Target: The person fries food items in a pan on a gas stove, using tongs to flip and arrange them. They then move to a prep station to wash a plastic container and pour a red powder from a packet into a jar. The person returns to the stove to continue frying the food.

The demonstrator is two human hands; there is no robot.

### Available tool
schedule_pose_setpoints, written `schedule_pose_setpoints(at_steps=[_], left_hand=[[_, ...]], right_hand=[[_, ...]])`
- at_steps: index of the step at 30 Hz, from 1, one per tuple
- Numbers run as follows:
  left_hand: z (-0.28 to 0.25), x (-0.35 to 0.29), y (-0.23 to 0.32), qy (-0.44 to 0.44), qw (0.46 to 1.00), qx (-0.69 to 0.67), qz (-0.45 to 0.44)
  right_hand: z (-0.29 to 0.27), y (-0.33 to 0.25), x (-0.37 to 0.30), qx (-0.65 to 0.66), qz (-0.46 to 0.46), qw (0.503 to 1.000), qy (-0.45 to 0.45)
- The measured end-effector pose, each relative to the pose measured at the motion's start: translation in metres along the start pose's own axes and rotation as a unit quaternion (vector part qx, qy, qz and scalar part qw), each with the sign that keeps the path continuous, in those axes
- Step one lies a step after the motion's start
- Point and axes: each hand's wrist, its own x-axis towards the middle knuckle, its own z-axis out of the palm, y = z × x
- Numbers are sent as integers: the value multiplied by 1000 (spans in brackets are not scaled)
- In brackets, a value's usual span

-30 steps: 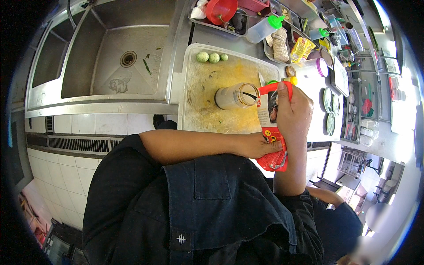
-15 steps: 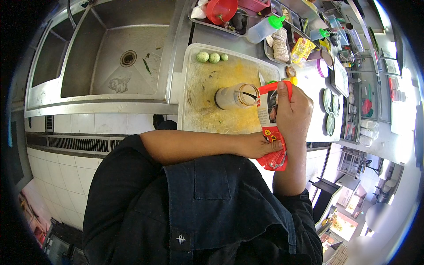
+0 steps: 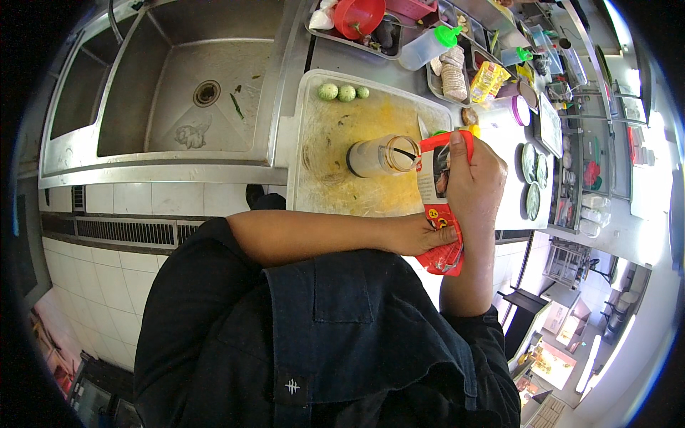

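A red pouch [image 3: 437,182] with a pale printed panel is tilted over a clear jar [image 3: 372,157]. My right hand [image 3: 477,175] is closed around its upper part, by the red handle edge. Lower down, my left hand [image 3: 430,235] grips the crumpled end of the pouch, thumb across its front. Dark liquid [image 3: 404,153] runs from the pouch into the jar's open mouth. The jar stands on a yellow-stained cutting board [image 3: 332,192]. Several small round green vegetables [image 3: 346,93] lie at the board's far edge. A knife blade [image 3: 422,128] shows partly beside the pouch.
At left is a steel sink [image 3: 207,132] with scraps in it. Beyond the board are a squeeze bottle [image 3: 428,48] with a green cap, trays of food, a red bowl [image 3: 359,18] and a yellow packet [image 3: 489,80]. Small green dishes [image 3: 529,162] sit at right.
My hands, the pouch and the jar have hardly moved, and dark liquid still runs into the jar. Blurred patches at the lower right are gone.
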Motion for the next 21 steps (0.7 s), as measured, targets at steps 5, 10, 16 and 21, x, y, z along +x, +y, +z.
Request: schedule_pose_setpoints(at_steps=[5,10,16,21], left_hand=[[0,0,-5,14,999,-8,32],[0,3,-10,11,999,-9,35],[0,3,-14,17,999,-23,45],[-1,1,-7,14,999,-30,38]], right_hand=[[-1,-6,1,-4,18,1000,-12],[3,2,1,4,12,1000,-8],[1,-3,1,16,36,999,-22],[4,5,2,-5,18,1000,-12]])
